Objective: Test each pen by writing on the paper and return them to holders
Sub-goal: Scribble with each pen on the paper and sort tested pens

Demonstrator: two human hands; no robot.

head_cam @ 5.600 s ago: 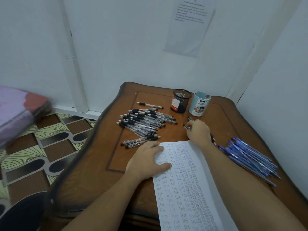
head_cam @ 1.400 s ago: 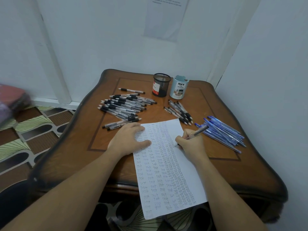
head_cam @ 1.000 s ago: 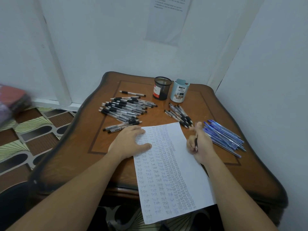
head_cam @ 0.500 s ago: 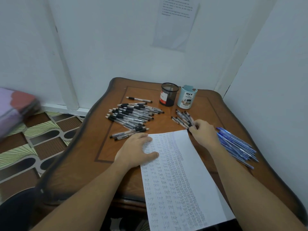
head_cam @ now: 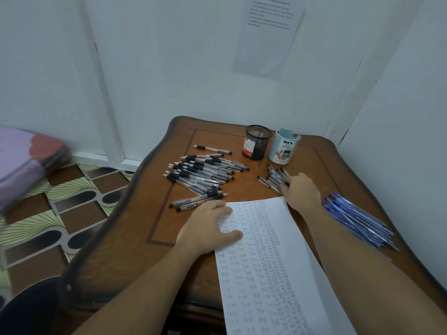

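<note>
The left hand point(head_cam: 208, 226) lies flat, fingers spread, on the paper point(head_cam: 271, 262). At its one o'clock the right hand point(head_cam: 301, 192) touches the small pen pile point(head_cam: 274, 176); whether it grips one cannot be told.

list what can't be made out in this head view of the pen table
Head view:
Right hand: its own back hides the fingertips in the small pen pile, so a grip is unclear.
Paper: near end cut off by the bottom edge.
Wall sheet: print too small to read.
Blue cup: inside hidden by its wall.
Purple bundle: blurred, cut by the left edge.
</note>
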